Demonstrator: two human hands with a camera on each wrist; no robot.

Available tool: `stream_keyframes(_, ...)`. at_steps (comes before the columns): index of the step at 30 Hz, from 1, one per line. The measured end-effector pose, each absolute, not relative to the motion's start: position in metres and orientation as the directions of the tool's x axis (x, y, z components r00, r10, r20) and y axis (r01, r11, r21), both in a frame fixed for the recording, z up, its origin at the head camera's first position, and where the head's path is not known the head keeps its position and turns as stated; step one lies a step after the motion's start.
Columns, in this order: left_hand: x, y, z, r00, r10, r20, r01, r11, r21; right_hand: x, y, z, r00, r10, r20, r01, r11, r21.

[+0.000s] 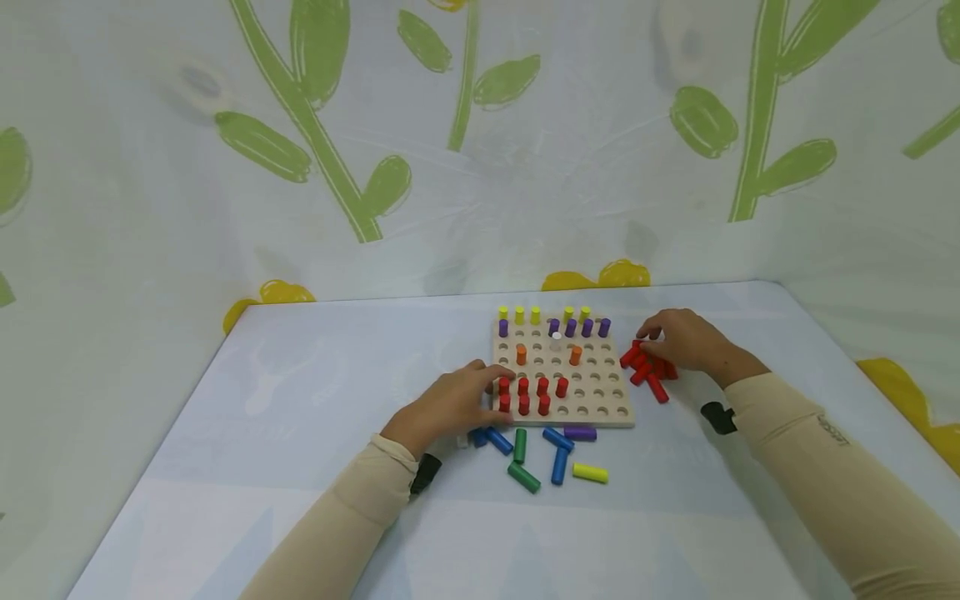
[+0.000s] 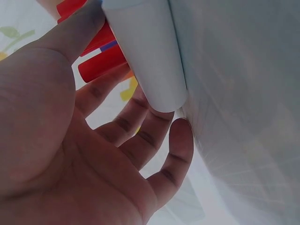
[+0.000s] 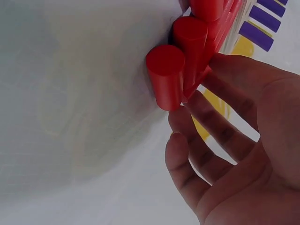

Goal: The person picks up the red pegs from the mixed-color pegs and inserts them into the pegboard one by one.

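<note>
A wooden pegboard [image 1: 597, 398] carries red, orange, white, purple and yellow pegs standing in its holes. My left hand [image 1: 457, 400] rests at its front left corner, thumb and fingers apart on either side of the red pegs [image 1: 505, 403]. In the left wrist view its fingers are loosely bent beside a red peg [image 2: 101, 65], behind a large white peg [image 2: 147, 56]. Right of the board, my right hand [image 1: 686, 339] reaches into a heap of red pegs [image 1: 657, 388]. Its thumb and fingertips touch the red pegs [image 3: 166, 77]; whether they pinch one is hidden.
Loose pegs lie before the board: blue [image 1: 559, 465], green [image 1: 523, 477], purple [image 1: 581, 433] and yellow [image 1: 590, 473], with more blue ones by my left hand. A pale cloth with a printed leaf pattern [image 1: 262, 146] rises behind the table [image 1: 300, 400].
</note>
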State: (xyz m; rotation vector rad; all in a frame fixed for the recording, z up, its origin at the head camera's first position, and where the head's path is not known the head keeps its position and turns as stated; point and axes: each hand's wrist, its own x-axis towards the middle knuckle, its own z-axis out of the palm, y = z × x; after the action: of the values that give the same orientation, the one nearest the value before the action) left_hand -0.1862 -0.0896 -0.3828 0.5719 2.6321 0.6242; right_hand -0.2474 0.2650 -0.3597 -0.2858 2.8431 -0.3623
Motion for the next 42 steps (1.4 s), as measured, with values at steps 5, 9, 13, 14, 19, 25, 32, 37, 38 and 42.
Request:
stream_keyframes(5, -0.186, -0.090, -0.383, -0.846, 0.464, -0.262, 0.295, 0.818, 0.494, -0.249, 0.264, -0.361, -0.941, -0.226, -0.251, -0.154, 0.948, -0.277)
stream_keyframes(9, -0.186, -0.089, -0.383, -0.847, 0.460, -0.267, 0.286, 0.817, 0.500, -0.252, 0.264, -0.364, -0.942, -0.221, -0.254, -0.150, 0.951, -0.269)
stream_keyframes(13, -0.186, -0.090, -0.382, -0.847, 0.461, -0.265, 0.286, 0.815, 0.504, -0.255, 0.264, -0.367, -0.942, -0.216, -0.258, -0.146, 0.953, -0.265)
stream_keyframes(14, -0.186, -0.090, -0.382, -0.847, 0.462, -0.264, 0.288, 0.814, 0.504, -0.255, 0.265, -0.368, -0.941, -0.216, -0.260, -0.147, 0.954, -0.262)
stream_keyframes(19, -0.185, -0.089, -0.381, -0.845, 0.463, -0.266, 0.286, 0.813, 0.506, -0.257, 0.265, -0.370, -0.939, -0.226, -0.258, -0.160, 0.954, -0.255)
stream_keyframes(25, -0.185, -0.089, -0.380, -0.844, 0.464, -0.270, 0.286, 0.814, 0.505, -0.256, 0.263, -0.370, -0.943, -0.227, -0.245, -0.167, 0.955, -0.244)
stream_keyframes(32, -0.185, -0.089, -0.379, -0.842, 0.466, -0.271, 0.284, 0.810, 0.513, -0.252, 0.265, -0.367, -0.957, -0.192, -0.219, -0.131, 0.955, -0.268)
stream_keyframes(37, -0.186, -0.089, -0.379, -0.841, 0.466, -0.275, 0.281, 0.810, 0.514, -0.244, 0.264, -0.361, -0.968, -0.194, -0.160, -0.139, 0.943, -0.301)
stream_keyframes(38, -0.186, -0.089, -0.379, -0.841, 0.465, -0.277, 0.280, 0.811, 0.514, -0.242, 0.264, -0.360, -0.970, -0.193, -0.149, -0.139, 0.941, -0.310)
stream_keyframes(42, -0.186, -0.089, -0.380, -0.841, 0.464, -0.278, 0.278, 0.812, 0.514, -0.230, 0.261, -0.355, -0.976, -0.197, -0.090, -0.156, 0.928, -0.339)
